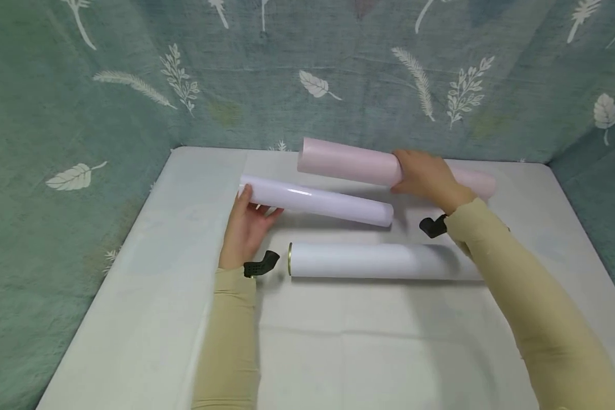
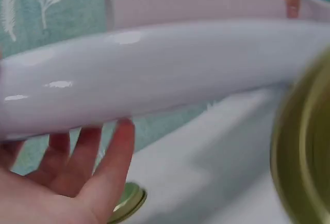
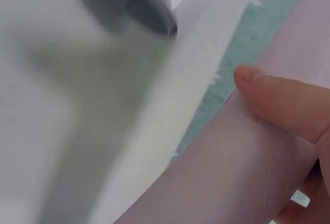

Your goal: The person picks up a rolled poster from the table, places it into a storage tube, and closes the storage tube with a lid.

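A glossy pale-lilac roll (image 1: 318, 200) slants across the head view, raised over the table. My left hand (image 1: 246, 228) grips its left end, thumb on the near side and fingers beneath; in the left wrist view several fingertips (image 2: 124, 128) show along its lower edge. Farther back is a matte pink roll (image 1: 348, 162). My right hand (image 1: 425, 176) holds it right of its middle, the thumb (image 3: 278, 97) lying across it in the right wrist view. Nearer me a white tube (image 1: 369, 261) with a gold rim lies sideways, its right end hidden behind the right forearm.
The white-covered table (image 1: 338, 353) meets a green leaf-patterned cloth (image 1: 266, 85) at the back and sides. Behind the left fingers, a small round gold-rimmed lid (image 2: 133, 203) shows in the left wrist view. Black wrist mounts (image 1: 262, 265) stick out beside the sleeves.
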{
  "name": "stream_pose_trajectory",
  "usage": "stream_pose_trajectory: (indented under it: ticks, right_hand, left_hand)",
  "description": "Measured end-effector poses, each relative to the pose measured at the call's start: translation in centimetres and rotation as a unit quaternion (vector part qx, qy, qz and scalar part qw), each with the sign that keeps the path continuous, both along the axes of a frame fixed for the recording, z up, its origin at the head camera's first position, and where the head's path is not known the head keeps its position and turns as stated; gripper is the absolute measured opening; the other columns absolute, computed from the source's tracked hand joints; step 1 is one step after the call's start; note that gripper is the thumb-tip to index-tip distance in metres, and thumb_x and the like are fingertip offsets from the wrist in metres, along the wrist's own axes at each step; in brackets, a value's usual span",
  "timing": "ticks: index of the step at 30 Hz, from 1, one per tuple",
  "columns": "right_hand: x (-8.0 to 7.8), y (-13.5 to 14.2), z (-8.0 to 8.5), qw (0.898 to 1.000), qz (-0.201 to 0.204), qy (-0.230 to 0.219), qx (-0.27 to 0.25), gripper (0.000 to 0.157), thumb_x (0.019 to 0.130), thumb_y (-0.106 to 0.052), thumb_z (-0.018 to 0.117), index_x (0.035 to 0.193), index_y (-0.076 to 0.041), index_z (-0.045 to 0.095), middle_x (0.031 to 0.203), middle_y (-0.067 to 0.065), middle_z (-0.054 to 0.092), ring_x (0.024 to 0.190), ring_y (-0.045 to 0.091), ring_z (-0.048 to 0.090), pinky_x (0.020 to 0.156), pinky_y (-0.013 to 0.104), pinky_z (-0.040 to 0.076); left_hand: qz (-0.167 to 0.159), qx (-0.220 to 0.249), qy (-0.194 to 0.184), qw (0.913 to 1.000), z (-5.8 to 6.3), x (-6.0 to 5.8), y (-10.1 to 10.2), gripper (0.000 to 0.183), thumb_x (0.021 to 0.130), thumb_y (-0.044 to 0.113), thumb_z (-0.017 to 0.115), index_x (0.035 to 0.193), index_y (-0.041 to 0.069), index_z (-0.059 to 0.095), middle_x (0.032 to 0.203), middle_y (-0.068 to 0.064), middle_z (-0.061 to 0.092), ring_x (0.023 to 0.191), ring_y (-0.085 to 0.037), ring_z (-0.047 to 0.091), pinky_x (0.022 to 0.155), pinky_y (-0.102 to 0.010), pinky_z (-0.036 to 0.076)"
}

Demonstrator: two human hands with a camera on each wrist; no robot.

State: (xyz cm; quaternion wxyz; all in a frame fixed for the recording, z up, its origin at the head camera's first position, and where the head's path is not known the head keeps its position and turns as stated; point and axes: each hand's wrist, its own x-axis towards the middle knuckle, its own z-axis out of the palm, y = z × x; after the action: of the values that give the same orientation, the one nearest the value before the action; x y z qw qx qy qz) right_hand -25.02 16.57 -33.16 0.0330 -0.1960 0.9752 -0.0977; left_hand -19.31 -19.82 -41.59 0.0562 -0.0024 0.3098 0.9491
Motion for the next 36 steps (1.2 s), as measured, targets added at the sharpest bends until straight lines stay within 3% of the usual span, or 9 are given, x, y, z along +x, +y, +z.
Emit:
stream_pose_trajectory:
  ticks: [4,8,12,17,22,26,32,36]
  right_hand:
    - [1.6,0.9,0.8,0.999,-0.001,0.017,-0.039,0.072,0.066,-0.027,0.079,0.125,-0.008,0.041,0.118,0.013,0.049,0.101,0.033,0.047,0.079,0.051,0.038]
    - [3.3,1.7,1.1,0.998,-0.02,0.017,-0.052,0.077,0.068,-0.025,0.078,0.131,-0.01,0.036,0.126,0.014,0.044,0.111,0.035,0.041,0.086,0.056,0.031]
    - [5.4,2.6,1.2,0.996,-0.048,0.037,-0.063,0.08,0.069,-0.022,0.078,0.135,-0.013,0.033,0.132,0.013,0.039,0.119,0.037,0.032,0.091,0.062,0.019]
    - [7.4,3.6,0.3,0.987,-0.095,0.082,-0.101,0.079,0.067,-0.018,0.079,0.133,-0.015,0.037,0.132,0.011,0.04,0.12,0.035,0.031,0.092,0.062,0.013]
    - [8.6,4.5,-1.4,0.975,-0.134,0.109,-0.143,0.076,0.064,-0.015,0.081,0.129,-0.014,0.042,0.13,0.011,0.043,0.118,0.035,0.032,0.094,0.06,0.01]
    - [9.3,5.3,-2.9,0.967,-0.146,0.137,-0.156,0.075,0.063,-0.013,0.081,0.127,-0.014,0.044,0.129,0.01,0.044,0.118,0.034,0.033,0.096,0.058,0.009]
    - [10.1,6.3,-4.7,0.961,-0.158,0.16,-0.159,0.07,0.062,-0.012,0.081,0.124,-0.014,0.047,0.125,0.009,0.046,0.117,0.033,0.032,0.097,0.057,0.006]
    - [10.3,6.4,-5.5,0.953,-0.162,0.186,-0.178,0.07,0.059,-0.008,0.082,0.121,-0.012,0.05,0.122,0.01,0.047,0.117,0.033,0.032,0.097,0.056,0.004]
  left_hand:
    - [-0.003,0.114,-0.015,0.9933,0.1,-0.3,-0.5,0.032,0.086,0.034,0.059,0.113,0.018,0.051,0.117,-0.005,0.046,0.115,-0.027,0.041,0.097,-0.055,0.022]
    - [-0.012,0.142,-0.017,0.9896,0.2,-0.5,-0.7,0.031,0.087,0.029,0.058,0.115,0.018,0.051,0.123,-0.007,0.043,0.119,-0.028,0.038,0.097,-0.056,0.019]
    - [-0.013,0.134,-0.014,0.9907,-0.2,-0.9,-0.3,0.03,0.089,0.019,0.056,0.116,0.012,0.046,0.122,-0.01,0.044,0.115,-0.027,0.04,0.1,-0.049,0.023]
    - [-0.012,0.106,0.01,0.9943,-0.5,-1.4,0.3,0.026,0.09,0.011,0.053,0.115,0.01,0.047,0.114,-0.01,0.047,0.105,-0.026,0.045,0.1,-0.041,0.027]
    - [-0.023,0.064,0.043,0.9967,-0.1,-1.4,0.4,0.023,0.091,0.018,0.052,0.113,0.015,0.047,0.114,-0.008,0.047,0.107,-0.028,0.044,0.097,-0.053,0.023]
    - [-0.028,0.062,0.048,0.9965,0.1,-1.3,0.4,0.022,0.092,0.018,0.051,0.113,0.015,0.048,0.114,-0.006,0.047,0.111,-0.028,0.043,0.096,-0.058,0.021]
    - [0.0,0.046,0.041,0.9981,-0.1,-0.9,0.5,0.021,0.092,0.015,0.05,0.113,0.011,0.047,0.107,-0.008,0.05,0.099,-0.027,0.05,0.09,-0.052,0.033]
    - [0.01,0.035,0.072,0.9967,0.0,-0.8,0.3,0.024,0.092,0.01,0.049,0.116,0.009,0.045,0.11,-0.009,0.049,0.099,-0.027,0.05,0.09,-0.049,0.035]
